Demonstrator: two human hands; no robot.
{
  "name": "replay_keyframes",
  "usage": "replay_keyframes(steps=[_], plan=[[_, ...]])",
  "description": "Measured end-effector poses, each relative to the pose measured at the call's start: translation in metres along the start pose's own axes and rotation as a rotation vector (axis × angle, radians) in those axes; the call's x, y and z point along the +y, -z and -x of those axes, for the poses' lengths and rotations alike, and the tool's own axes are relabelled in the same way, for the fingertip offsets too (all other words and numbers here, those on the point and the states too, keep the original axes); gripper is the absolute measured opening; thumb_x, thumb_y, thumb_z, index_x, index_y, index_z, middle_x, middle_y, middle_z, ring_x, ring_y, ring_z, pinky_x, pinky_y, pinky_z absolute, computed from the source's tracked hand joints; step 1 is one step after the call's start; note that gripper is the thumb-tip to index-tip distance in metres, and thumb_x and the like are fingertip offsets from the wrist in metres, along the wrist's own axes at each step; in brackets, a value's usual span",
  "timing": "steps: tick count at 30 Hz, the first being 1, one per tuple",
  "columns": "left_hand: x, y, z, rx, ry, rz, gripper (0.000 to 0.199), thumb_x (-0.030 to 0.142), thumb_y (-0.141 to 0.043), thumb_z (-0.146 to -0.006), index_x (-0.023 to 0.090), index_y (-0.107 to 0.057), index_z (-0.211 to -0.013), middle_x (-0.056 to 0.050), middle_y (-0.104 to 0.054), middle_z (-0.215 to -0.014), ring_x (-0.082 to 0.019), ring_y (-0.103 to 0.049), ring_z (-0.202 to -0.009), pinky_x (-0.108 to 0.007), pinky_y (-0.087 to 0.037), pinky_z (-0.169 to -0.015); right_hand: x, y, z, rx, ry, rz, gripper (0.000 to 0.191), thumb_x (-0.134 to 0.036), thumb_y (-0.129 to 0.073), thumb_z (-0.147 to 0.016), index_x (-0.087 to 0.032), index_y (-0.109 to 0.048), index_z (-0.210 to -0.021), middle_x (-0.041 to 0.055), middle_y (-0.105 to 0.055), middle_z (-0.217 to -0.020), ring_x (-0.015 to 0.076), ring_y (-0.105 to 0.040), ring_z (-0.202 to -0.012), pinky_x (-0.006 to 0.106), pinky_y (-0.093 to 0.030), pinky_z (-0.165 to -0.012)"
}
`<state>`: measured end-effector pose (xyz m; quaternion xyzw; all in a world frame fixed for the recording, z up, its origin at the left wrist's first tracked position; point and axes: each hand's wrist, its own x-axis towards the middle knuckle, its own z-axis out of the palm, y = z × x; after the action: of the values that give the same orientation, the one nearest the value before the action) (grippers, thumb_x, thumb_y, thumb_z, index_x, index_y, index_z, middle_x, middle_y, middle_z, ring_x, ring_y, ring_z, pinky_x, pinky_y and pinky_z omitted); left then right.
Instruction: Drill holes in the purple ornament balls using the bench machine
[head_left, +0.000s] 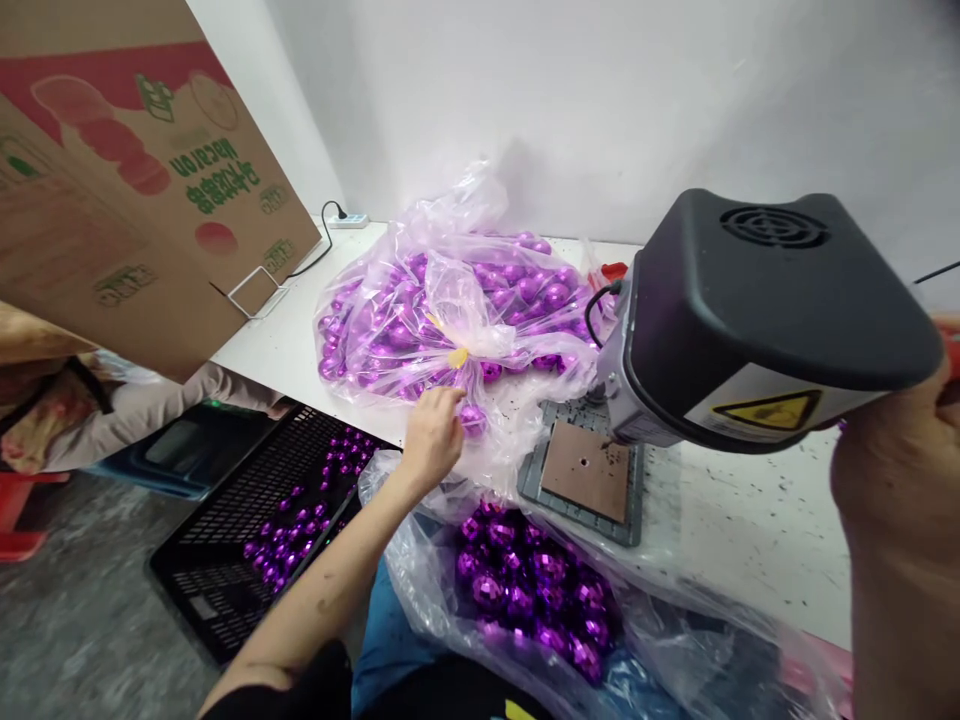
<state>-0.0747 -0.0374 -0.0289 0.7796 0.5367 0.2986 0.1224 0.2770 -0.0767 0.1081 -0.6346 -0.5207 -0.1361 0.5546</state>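
Note:
My left hand is closed, its fingertips pinching the clear plastic bag just below a yellow tie. That gathered bag is full of shiny purple mirror balls. Beside my knuckles a single purple ball shows through the plastic. At the right edge my right hand is against the far end of a black machine with a vent and a yellow warning label; its fingers are hidden. Below the machine's nose lies a brown square plate with a small hole, on a dark grey base.
An open plastic bag of purple balls lies over my lap. To the left, a black crate holds smaller purple balls. A large cardboard box stands at the table's left, near a power strip. Another person's sleeve shows beneath it.

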Motion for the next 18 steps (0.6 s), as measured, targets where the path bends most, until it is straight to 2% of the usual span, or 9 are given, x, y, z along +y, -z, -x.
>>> replay_keyframes(steps=[3, 5, 6, 8, 10, 14, 18], plan=[[0.015, 0.007, -0.030, -0.392, -0.423, -0.244, 0.068, -0.003, -0.047, -0.073, 0.023, -0.054, -0.136, -0.010, -0.060, -0.134, -0.030, -0.046, -0.139, -0.056, -0.028, -0.119, -0.009, 0.003, -0.004, -0.022, 0.037, 0.029, 0.050, -0.060, -0.050, -0.094, -0.012, -0.062, -0.089, -0.0011, -0.048, -0.064, 0.0043, -0.045, -0.056, 0.024, -0.027, -0.056], [0.015, 0.008, -0.051, -0.570, -0.568, -0.364, 0.071, -0.005, -0.045, -0.074, 0.023, -0.052, -0.139, -0.009, -0.062, -0.127, -0.030, -0.050, -0.135, -0.059, -0.022, -0.121, -0.016, 0.005, -0.007, -0.018, 0.067, 0.054, 0.056, -0.067, -0.049, -0.091, -0.012, -0.060, -0.084, -0.0013, -0.046, -0.062, 0.0039, -0.043, -0.055, 0.024, -0.025, -0.055], [0.012, 0.008, -0.059, -0.604, -0.601, -0.420, 0.067, -0.006, -0.044, -0.076, 0.022, -0.054, -0.137, -0.009, -0.064, -0.120, -0.030, -0.054, -0.128, -0.059, -0.022, -0.121, -0.019, 0.006, -0.008, -0.036, 0.054, 0.051, 0.058, -0.068, -0.049, -0.091, -0.012, -0.060, -0.084, -0.0018, -0.046, -0.061, 0.0036, -0.043, -0.054, 0.023, -0.025, -0.054], [0.003, 0.006, -0.067, -0.591, -0.635, -0.497, 0.055, -0.003, -0.040, -0.084, 0.020, -0.058, -0.131, -0.009, -0.064, -0.110, -0.028, -0.060, -0.114, -0.057, -0.024, -0.120, -0.022, 0.007, -0.009, -0.078, 0.009, 0.031, 0.059, -0.070, -0.049, -0.090, -0.011, -0.060, -0.088, -0.0025, -0.047, -0.061, 0.0030, -0.042, -0.051, 0.023, -0.024, -0.053], [-0.009, 0.002, -0.065, -0.540, -0.645, -0.485, 0.045, 0.001, -0.038, -0.091, 0.019, -0.060, -0.127, -0.010, -0.063, -0.108, -0.027, -0.061, -0.106, -0.054, -0.030, -0.118, -0.022, 0.007, -0.009, -0.083, 0.010, 0.024, 0.058, -0.068, -0.048, -0.091, -0.011, -0.060, -0.088, -0.0018, -0.050, -0.063, 0.0023, -0.042, -0.051, 0.023, -0.023, -0.053], [-0.031, -0.003, -0.038, -0.510, -0.573, -0.354, 0.039, 0.008, -0.041, -0.095, 0.021, -0.061, -0.125, -0.011, -0.064, -0.111, -0.026, -0.060, -0.106, -0.050, -0.036, -0.114, -0.019, 0.005, -0.007, -0.014, 0.086, 0.036, 0.055, -0.065, -0.048, -0.093, -0.011, -0.059, -0.084, 0.0001, -0.051, -0.066, 0.0035, -0.043, -0.060, 0.025, -0.025, -0.059], [-0.032, 0.003, -0.023, -0.497, -0.506, -0.335, 0.042, 0.011, -0.047, -0.091, 0.015, -0.056, -0.133, -0.014, -0.062, -0.123, -0.028, -0.058, -0.116, -0.050, -0.035, -0.115, -0.016, 0.006, -0.004, -0.014, 0.068, 0.068, 0.054, -0.062, -0.048, -0.095, -0.010, -0.063, -0.090, 0.0005, -0.049, -0.068, 0.0046, -0.045, -0.067, 0.025, -0.028, -0.065]])
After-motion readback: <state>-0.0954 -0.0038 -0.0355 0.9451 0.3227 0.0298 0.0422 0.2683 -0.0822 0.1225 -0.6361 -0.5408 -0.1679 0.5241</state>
